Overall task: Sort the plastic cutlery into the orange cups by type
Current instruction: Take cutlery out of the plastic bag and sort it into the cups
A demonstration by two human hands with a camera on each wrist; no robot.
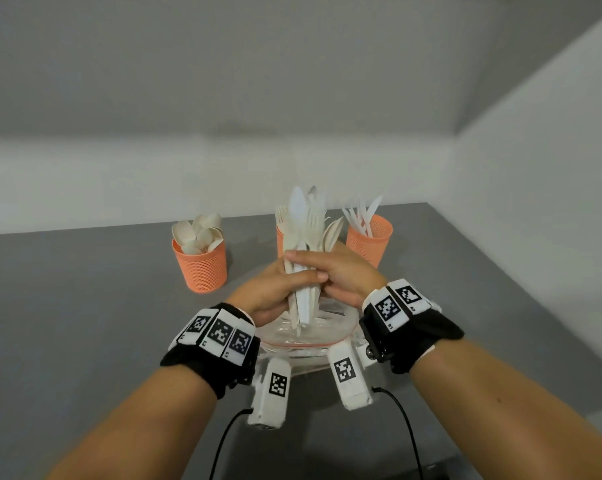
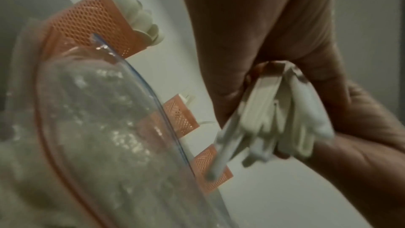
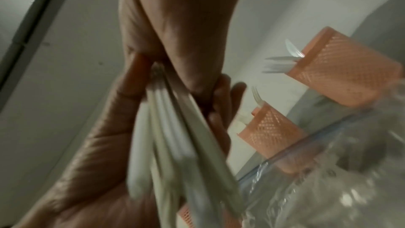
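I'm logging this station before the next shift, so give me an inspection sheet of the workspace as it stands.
Surface: grey table, against pale walls.
Job's things: three orange cups; left cup holds spoons, right cup holds knives, middle cup mostly hidden behind the bundle, holding forks. Mixed cutlery bundle held upright over a clear plastic bag.
Clutter: nothing seen.
Grippers: left hand and right hand both grip the bundle's handles, fingers wrapped across it.
Cables: two black cables run from the wrist cameras toward the person.
Surroundings: bare walls; nothing else seen.
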